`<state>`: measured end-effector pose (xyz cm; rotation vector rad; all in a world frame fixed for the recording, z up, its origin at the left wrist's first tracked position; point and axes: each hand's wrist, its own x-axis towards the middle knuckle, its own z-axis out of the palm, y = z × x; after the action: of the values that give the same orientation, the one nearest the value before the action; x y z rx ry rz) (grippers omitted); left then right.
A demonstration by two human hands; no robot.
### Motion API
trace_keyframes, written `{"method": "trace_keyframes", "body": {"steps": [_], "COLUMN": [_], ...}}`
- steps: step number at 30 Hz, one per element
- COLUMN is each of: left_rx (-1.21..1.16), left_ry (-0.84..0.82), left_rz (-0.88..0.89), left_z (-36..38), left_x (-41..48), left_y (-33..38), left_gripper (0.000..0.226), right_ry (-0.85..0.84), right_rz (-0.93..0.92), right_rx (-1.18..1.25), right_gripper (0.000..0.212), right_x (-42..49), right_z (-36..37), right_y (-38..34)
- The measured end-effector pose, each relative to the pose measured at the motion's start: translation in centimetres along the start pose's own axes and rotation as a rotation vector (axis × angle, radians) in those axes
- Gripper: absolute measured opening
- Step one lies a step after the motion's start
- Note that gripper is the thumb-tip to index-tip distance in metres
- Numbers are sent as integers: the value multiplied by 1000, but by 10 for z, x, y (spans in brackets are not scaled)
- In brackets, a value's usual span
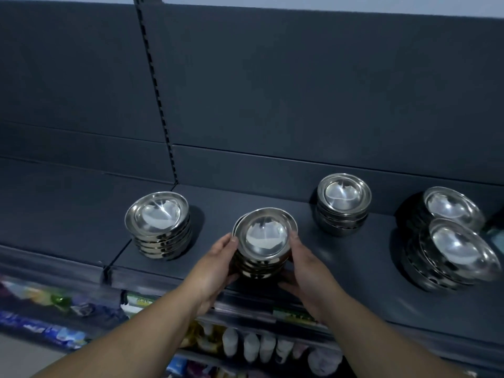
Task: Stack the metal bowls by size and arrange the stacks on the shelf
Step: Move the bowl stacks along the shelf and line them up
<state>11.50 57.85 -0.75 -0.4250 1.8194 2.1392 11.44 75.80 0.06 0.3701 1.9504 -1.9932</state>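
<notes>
Fingers (231,242) of the left hand (218,264) curl round the left flank of the held stack (263,241) of metal bowls, thumb up at the rim, while the fingers (294,240) of the right hand (302,266) wrap the opposite flank, its lower fingers tucked under the base at 5 o'clock. Both hands thus clasp the same stack from 9 and 3 o'clock. The held stack is at the front edge of the dark grey shelf (272,197), near its middle; whether its base rests on the surface or is raised cannot be told. Its top bowl sits slightly off-centre, a second rim showing at 10 o'clock. From the held stack, the left stack (159,222) stands apart at 9 o'clock, the rear stack (342,204) at 2 o'clock close to the back panel (300,91), and two further stacks lie at 3 o'clock: the far-right rear stack (450,207) and, touching or just in front of it, the far-right front stack (461,249). A slotted upright (158,85) divides the panel at 11 o'clock. Below the shelf, at 6 o'clock, white bottles (261,347) stand in a row; blurred coloured packets (54,301) lie at 8 o'clock.
</notes>
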Motion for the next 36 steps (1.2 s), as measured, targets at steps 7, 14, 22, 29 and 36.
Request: {"method": "trace_keyframes", "body": {"steps": [7, 14, 22, 29, 36], "left_rx": [156, 418, 570, 689, 674], "left_ry": [-15, 34, 45, 93, 104], "left_rz": [46, 190, 280, 296, 283], "left_z": [-14, -24, -21, -24, -24], "left_x": [2, 10, 5, 9, 13], "left_y": [5, 13, 23, 27, 26], "left_gripper": [43, 42, 36, 37, 37], "right_ry": [169, 319, 402, 363, 343], "right_rz": [-87, -155, -132, -142, -135], "right_rx": [-61, -112, -113, -155, -136], "right_gripper": [49, 13, 28, 35, 32], "right_x": [-6, -10, -6, -6, -4], "right_z": [0, 3, 8, 10, 12], "right_y": [1, -9, -11, -6, -6]}}
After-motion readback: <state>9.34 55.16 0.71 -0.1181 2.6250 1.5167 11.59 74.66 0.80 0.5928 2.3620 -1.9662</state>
